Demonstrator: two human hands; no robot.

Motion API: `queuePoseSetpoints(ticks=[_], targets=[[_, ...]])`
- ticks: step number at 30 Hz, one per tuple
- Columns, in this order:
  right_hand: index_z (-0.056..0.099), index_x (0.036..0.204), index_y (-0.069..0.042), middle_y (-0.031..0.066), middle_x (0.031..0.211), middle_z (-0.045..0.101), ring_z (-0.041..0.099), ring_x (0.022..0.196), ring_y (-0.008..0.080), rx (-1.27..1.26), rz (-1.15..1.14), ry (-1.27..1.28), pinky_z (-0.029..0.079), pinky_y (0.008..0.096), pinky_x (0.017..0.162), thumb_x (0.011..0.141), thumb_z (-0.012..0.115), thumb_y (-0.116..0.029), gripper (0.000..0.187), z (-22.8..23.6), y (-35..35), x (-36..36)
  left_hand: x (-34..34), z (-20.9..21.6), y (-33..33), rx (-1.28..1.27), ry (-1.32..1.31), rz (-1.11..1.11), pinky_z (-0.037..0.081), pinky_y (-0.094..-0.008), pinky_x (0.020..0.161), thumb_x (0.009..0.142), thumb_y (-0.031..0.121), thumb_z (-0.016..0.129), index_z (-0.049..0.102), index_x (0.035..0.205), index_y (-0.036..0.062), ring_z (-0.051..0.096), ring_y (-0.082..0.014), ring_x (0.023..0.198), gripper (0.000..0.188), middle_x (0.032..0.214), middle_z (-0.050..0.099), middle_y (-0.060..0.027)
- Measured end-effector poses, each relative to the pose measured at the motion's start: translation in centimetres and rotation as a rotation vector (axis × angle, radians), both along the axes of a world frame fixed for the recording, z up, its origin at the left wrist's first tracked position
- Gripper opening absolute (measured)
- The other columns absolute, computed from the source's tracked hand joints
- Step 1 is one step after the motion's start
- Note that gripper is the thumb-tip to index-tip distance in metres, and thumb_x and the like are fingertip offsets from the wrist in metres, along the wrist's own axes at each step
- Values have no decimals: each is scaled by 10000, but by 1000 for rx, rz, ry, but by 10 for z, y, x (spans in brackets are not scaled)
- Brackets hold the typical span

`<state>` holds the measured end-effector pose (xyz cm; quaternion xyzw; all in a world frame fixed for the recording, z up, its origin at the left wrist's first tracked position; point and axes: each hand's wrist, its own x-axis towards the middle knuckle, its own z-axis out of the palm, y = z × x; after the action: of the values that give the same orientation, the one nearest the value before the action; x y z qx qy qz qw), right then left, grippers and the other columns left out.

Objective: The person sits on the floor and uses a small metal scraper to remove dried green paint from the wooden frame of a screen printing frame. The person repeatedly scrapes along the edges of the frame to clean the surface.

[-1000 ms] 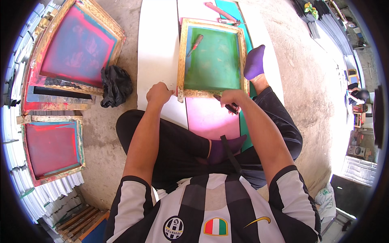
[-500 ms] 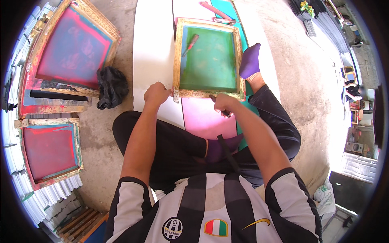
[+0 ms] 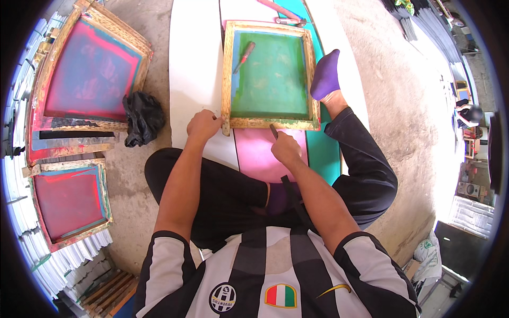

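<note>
Frame (image 3: 260,123): flat on white-pink-teal panel (image 3: 193,74), upper middle of view; long axis near to far, almost straight | speckled tan wood, green mesh (image 3: 275,79), blue side margins | tool (image 3: 273,131): dark, slim, pointing up-left at near rail | right hand (image 3: 287,147): clenched round tool | left hand (image 3: 205,125): curled by near-left corner, can't tell if grasping

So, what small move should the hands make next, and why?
Probably the left hand should steady the wooden frame at its near-left corner: it is close beside that corner, while the right hand holds a dark tool with its tip at the frame's near edge.
</note>
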<state>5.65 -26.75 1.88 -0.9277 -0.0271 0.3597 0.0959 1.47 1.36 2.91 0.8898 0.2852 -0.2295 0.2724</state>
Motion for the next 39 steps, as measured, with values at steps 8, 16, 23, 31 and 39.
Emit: queuePoseSetpoints(ticks=[8,16,23,31,39], targets=[[618,1248,-52,279,1131,733,728,1060,446,55,-29,-104,578,561,920,935,601,-200,347,-29,-5,-15,-5,-16,3,48,-82,35,573,-482,813,914,547,699,817,973,57,753,-368,935,507,956,781,-187],[628,1169,9,289,1025,735,731,1007,443,231,113,-72,575,538,881,940,624,-271,361,-33,-31,-1,-7,-4,0,-48,-83,75,557,-487,790,902,554,702,795,1012,3,743,-393,891,570,917,763,-229],[666,1025,56,274,968,740,729,960,422,276,148,166,540,513,866,958,644,-391,453,-10,-35,27,-8,-6,1,-22,-120,53,566,-476,790,918,542,694,817,891,69,751,-359,885,489,907,775,-183],[712,977,68,234,856,742,744,834,363,197,261,154,559,482,798,900,698,-344,420,-14,-27,46,-8,-7,3,-72,-141,58,560,-476,787,919,528,697,796,966,3,745,-377,869,536,887,758,-220],[722,841,50,151,700,693,673,574,244,282,0,333,525,413,488,803,796,-224,287,0,-33,59,-6,-3,3,-67,-147,47,558,-472,774,917,501,708,792,949,2,742,-377,856,507,864,752,-213]])
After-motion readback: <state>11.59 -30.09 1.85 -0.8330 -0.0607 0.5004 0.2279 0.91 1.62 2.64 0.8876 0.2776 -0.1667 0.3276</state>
